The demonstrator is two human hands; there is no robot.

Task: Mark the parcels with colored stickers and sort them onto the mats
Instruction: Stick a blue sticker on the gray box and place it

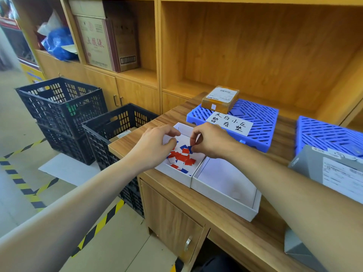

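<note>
Parcels wait at both ends of this sorting counter: a brown taped parcel (220, 99) lies flat on the rear corner of the left blue mat (255, 122), its long axis running roughly left to right and its shipping label turned up, while a grey parcel (334, 173) rests at the right edge of the wooden counter (216, 211), label up and angled toward the person, just in front of the right blue mat (330, 136). Between them, both hands work over a white sticker box (172, 177) holding loose red and blue stickers (181, 157). The right hand (212, 141) pinches a blue sticker (190, 149) between thumb and fingertips. The left hand (155, 146) hovers beside it with fingers curled inward; whether it grips a sticker or its backing cannot be told from this angle. The pose suggests the person is peeling or separating a sticker before marking the grey parcel, which appears still unmarked. An open white box lid (225, 195) sits touching the sticker box on its right, probably set there to keep the supply within reach. A handwritten paper sign (229, 123) lies on the left mat's front, apparently naming its destination. Black plastic crates (64, 114) stand on the floor left of the counter, one holding what looks like more boxed items.
</note>
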